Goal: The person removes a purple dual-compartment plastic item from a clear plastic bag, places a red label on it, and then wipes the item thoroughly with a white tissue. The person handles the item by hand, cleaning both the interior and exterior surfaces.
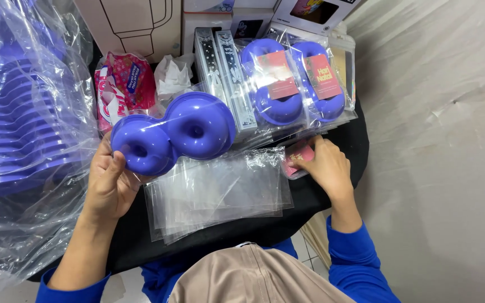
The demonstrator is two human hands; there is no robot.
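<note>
Light, stiff, slick purple mould [172, 137], clamped at one lobe by left hand [108, 182]; right hand [324, 165] pinching pink card [298, 157].

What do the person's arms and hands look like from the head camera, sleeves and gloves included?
Both hands are bare: no gloves, rings or watch visible on the left hand or right hand. Bright blue sleeves are pushed up, leaving both forearms uncovered. No markings show on the fabric.
</note>
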